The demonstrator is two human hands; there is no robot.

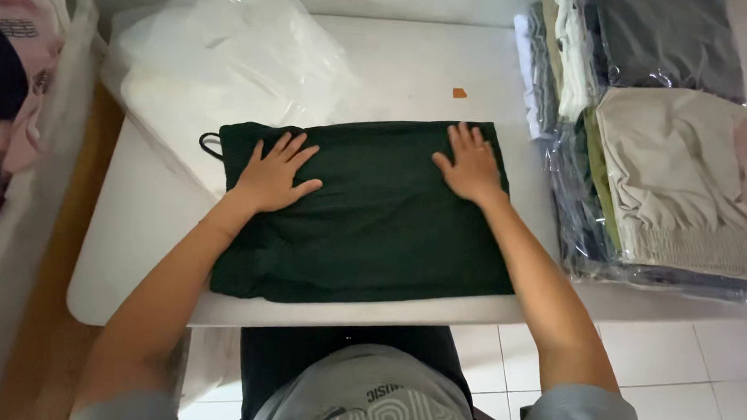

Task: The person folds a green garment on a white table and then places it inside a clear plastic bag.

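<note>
A folded dark green garment [373, 226] lies flat on a white table [141, 227], with a dark drawstring loop [210, 145] sticking out at its upper left corner. My left hand [274, 175] rests palm down on the garment's upper left part, fingers spread. My right hand [471, 165] presses flat on the upper right part near the edge, fingers together and extended. Neither hand grips anything.
A heap of clear plastic bags [230, 56] sits at the table's back left. Stacks of bagged folded clothes [665, 162] in beige, grey and dark colours fill the right side. A small orange scrap [459, 93] lies behind the garment. More bagged items [22, 73] stand at far left.
</note>
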